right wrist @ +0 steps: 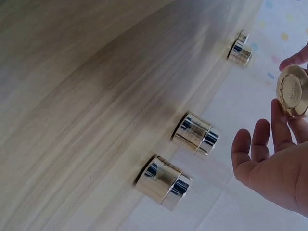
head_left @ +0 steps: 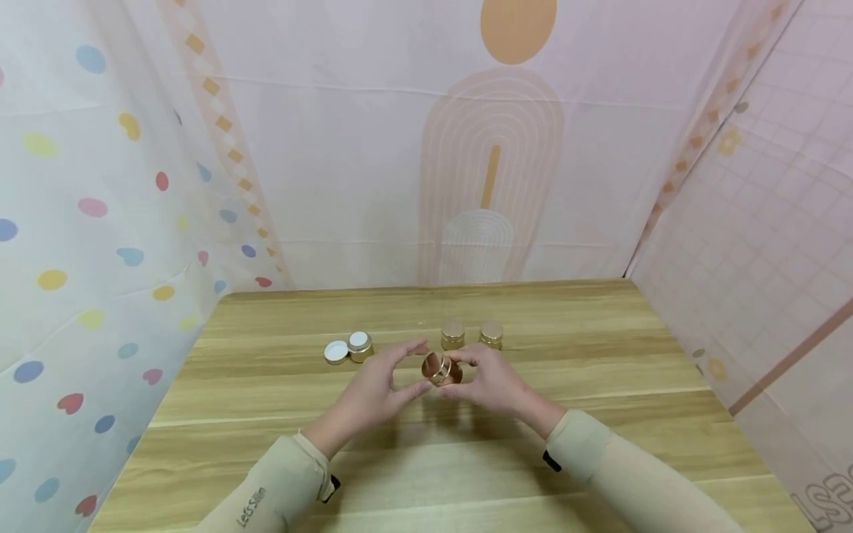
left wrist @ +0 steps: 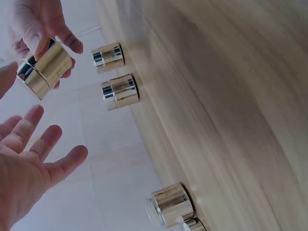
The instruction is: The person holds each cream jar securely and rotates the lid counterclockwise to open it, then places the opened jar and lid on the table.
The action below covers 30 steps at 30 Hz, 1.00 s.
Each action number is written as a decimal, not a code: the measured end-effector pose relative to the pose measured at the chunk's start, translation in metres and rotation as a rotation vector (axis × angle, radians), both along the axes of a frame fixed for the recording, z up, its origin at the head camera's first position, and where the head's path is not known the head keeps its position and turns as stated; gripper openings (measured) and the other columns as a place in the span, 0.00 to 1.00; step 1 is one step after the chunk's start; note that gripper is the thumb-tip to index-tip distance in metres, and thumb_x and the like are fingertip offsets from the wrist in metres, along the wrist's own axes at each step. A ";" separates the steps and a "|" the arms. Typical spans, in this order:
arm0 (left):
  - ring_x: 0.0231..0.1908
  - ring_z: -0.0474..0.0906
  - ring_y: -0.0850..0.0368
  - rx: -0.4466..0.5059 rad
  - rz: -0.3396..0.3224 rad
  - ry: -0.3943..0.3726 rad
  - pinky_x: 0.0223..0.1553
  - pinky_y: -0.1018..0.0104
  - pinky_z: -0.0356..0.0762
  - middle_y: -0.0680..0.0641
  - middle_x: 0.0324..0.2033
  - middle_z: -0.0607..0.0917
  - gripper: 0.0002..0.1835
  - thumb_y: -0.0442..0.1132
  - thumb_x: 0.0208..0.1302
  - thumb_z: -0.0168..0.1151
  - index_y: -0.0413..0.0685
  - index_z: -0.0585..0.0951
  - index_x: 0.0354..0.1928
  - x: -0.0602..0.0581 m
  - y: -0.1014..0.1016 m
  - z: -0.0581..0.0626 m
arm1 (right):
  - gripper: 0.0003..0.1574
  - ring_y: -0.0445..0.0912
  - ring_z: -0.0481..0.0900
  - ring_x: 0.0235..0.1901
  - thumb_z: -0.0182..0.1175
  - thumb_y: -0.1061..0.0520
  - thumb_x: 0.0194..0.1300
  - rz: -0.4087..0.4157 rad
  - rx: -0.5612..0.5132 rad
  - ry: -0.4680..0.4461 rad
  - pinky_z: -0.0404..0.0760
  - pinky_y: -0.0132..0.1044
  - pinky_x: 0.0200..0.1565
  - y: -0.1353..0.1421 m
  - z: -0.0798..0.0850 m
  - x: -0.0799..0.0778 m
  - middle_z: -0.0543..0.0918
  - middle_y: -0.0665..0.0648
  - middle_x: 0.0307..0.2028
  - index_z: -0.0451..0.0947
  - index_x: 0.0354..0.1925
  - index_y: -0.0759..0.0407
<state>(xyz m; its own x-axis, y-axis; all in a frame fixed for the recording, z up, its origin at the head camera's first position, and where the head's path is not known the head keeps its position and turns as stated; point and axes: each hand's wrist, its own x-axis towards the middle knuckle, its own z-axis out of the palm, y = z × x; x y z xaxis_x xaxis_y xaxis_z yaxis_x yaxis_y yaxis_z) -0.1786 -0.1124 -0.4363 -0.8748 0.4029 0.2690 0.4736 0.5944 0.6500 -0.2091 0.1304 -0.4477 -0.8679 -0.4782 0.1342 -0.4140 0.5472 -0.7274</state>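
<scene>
Jar (left wrist: 46,69) looks light but stiff and probably slippery with that shiny finish, so I'd grab it round the sides. It's up over the table (head_left: 266,370), right hand (head_left: 491,379) pinching the base end, left hand (head_left: 380,381) near the other end with fingers spread loose, not gripping. I count four jars: that one, two capped jars (head_left: 452,337) (head_left: 491,337) behind, plus one open jar (head_left: 361,349) with one loose lid (head_left: 336,352) beside it.

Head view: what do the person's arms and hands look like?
The left sleeve and right sleeve are pale grey-green; the left bears dark lettering, apparently "Let's Slim". A small black piece shows at each cuff. The left hand and right hand are ungloved.
</scene>
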 end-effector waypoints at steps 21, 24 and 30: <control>0.63 0.81 0.45 -0.053 -0.018 0.076 0.70 0.43 0.79 0.47 0.53 0.88 0.34 0.44 0.66 0.77 0.41 0.78 0.71 -0.003 0.005 -0.010 | 0.29 0.40 0.80 0.46 0.83 0.45 0.56 0.113 0.049 0.145 0.82 0.49 0.54 -0.001 -0.004 0.000 0.91 0.41 0.46 0.89 0.57 0.40; 0.65 0.80 0.45 -0.061 -0.017 0.067 0.70 0.42 0.78 0.47 0.56 0.87 0.35 0.46 0.67 0.77 0.43 0.77 0.72 -0.002 0.004 -0.009 | 0.29 0.41 0.81 0.47 0.83 0.45 0.56 0.122 0.049 0.167 0.83 0.50 0.55 0.000 -0.004 0.000 0.91 0.42 0.47 0.89 0.57 0.41; 0.67 0.79 0.43 -0.089 -0.037 0.081 0.69 0.41 0.80 0.43 0.66 0.84 0.34 0.46 0.66 0.77 0.48 0.78 0.72 -0.002 0.001 -0.009 | 0.32 0.43 0.84 0.51 0.83 0.45 0.56 0.117 0.070 0.180 0.83 0.45 0.59 0.000 -0.004 0.000 0.92 0.44 0.51 0.88 0.60 0.44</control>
<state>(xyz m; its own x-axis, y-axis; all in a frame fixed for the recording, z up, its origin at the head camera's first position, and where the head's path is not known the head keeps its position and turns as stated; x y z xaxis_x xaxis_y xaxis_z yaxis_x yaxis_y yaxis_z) -0.1804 -0.1114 -0.4450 -0.8359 0.4597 0.3000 0.5450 0.6293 0.5540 -0.2086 0.1302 -0.4522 -0.7710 -0.5880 0.2444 -0.5972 0.5345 -0.5980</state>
